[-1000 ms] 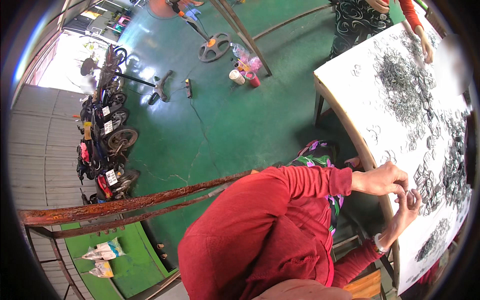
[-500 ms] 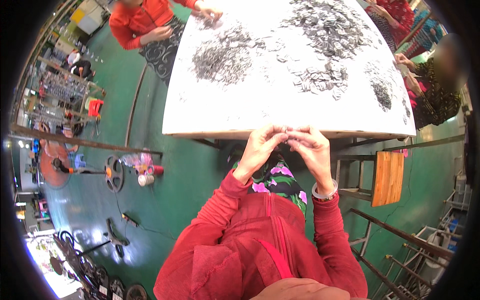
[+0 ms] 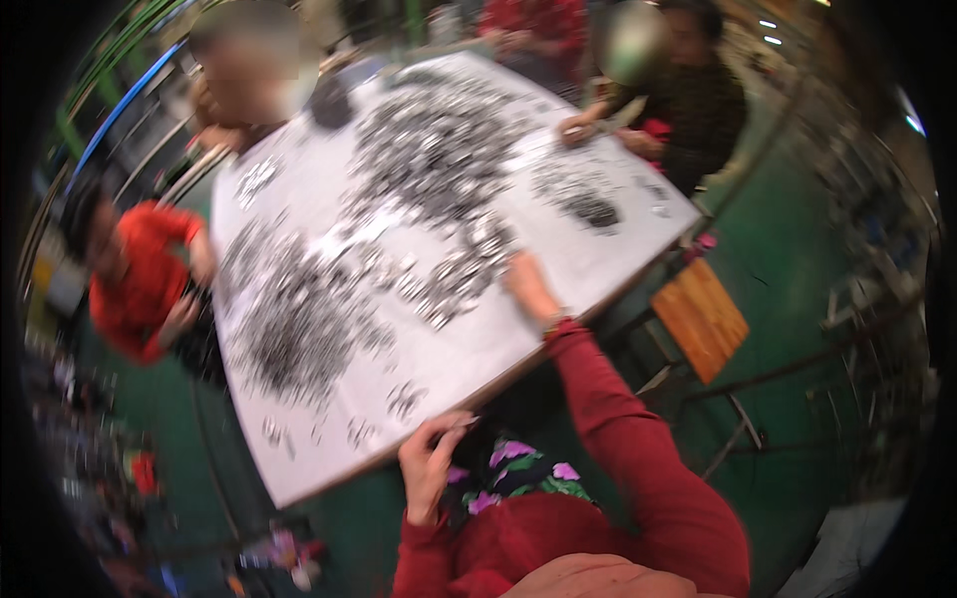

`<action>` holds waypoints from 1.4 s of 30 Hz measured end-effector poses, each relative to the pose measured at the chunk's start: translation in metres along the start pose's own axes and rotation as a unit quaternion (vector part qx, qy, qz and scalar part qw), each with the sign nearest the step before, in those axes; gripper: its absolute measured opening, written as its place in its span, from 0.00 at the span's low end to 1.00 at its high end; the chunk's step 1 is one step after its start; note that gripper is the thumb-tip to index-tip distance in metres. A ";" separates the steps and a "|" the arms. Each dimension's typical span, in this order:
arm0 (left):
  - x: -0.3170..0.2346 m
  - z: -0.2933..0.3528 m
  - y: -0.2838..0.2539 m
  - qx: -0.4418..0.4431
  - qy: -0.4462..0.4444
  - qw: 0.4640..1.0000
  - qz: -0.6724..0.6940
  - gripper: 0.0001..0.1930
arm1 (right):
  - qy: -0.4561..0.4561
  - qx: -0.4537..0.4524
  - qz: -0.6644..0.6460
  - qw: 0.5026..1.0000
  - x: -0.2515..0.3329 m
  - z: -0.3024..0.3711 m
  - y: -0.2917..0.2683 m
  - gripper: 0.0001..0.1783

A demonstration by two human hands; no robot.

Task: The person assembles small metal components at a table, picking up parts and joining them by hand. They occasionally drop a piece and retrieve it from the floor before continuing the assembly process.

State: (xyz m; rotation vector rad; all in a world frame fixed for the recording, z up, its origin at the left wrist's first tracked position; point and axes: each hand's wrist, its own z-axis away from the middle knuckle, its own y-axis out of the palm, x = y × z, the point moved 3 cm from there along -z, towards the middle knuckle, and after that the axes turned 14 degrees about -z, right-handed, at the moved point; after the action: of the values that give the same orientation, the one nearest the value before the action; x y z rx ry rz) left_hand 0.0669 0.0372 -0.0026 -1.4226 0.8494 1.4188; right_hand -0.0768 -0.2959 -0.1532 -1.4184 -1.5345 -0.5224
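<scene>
My left hand (image 3: 427, 466) is at the table's near edge, its thumb and fingers pinched on a small greyish piece (image 3: 467, 422) whose kind is too blurred to name. My right hand (image 3: 530, 287) stretches over the white table (image 3: 588, 261), its fingertips beside a heap of small flat dark-and-silver pieces (image 3: 447, 291). Motion smears those fingers, so whether they grip anything does not show. A finer dark heap (image 3: 299, 334) lies to the left, and a larger silvery heap (image 3: 429, 149) spreads toward the far side.
Co-workers sit around the table: a person in orange (image 3: 150, 269) at left, another (image 3: 234, 95) at far left, and others at far right. A small dark pile (image 3: 593, 209) lies near the right edge. A wooden stool (image 3: 701, 321) stands right of the table.
My hands were together at the table edge; the right has moved forward onto the table while the left stays near the edge. The view has tilted and blurred.
</scene>
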 end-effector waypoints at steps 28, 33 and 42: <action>-0.011 -0.001 0.013 0.000 0.236 0.942 -0.237 0.06 | 0.190 -0.058 -0.326 0.924 0.287 0.144 0.004 0.09; 0.011 0.004 0.005 -0.043 0.163 0.978 -0.121 0.18 | 0.233 -0.054 -0.486 0.840 0.242 0.150 0.017 0.11; 0.074 -0.131 -0.153 -0.194 0.167 0.795 -0.551 0.06 | 0.231 -0.076 -0.478 0.844 0.232 0.141 -0.007 0.11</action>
State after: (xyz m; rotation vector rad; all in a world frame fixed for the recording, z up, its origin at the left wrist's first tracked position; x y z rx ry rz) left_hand 0.2621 -0.0235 -0.0671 -2.0086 -0.1891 0.4187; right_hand -0.1037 -0.0607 -0.0211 -0.4458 -1.7237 -1.4904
